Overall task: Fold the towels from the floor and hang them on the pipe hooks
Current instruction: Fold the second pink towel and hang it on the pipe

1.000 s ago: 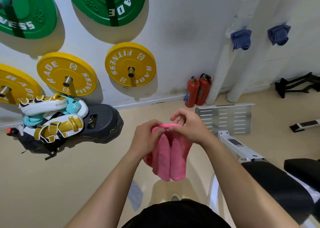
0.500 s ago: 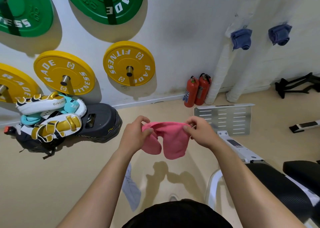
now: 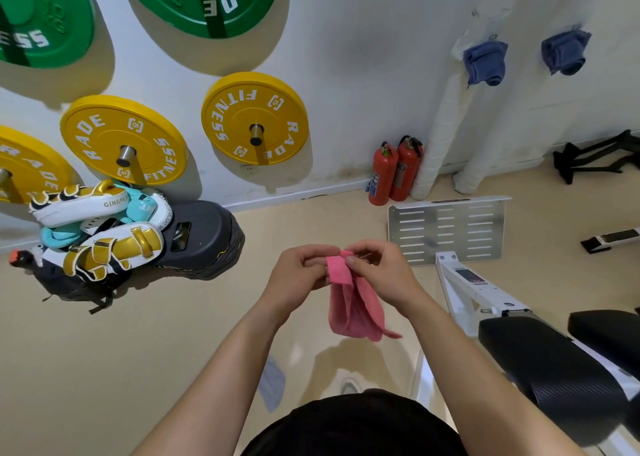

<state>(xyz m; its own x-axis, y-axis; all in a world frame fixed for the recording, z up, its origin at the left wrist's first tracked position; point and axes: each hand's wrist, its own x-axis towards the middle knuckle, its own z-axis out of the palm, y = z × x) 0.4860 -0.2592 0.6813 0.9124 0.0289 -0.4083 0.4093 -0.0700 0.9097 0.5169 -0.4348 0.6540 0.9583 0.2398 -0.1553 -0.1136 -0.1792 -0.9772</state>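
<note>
Above the floor, both hands' fingers (image 3: 350,260) pinch pink towel (image 3: 353,308)

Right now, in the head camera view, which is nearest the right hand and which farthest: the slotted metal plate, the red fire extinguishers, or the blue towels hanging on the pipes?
From the right hand:
1. Slotted metal plate, on the floor just beyond the hand.
2. Red fire extinguishers, against the wall behind the plate.
3. Blue towels, high on the white pipes, farthest.

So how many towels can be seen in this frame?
4. Two blue towels hang up on the white pipes, one left of the other. A pink towel is held in both hands. A grey-blue towel lies on the floor. Others may be hidden.
</note>
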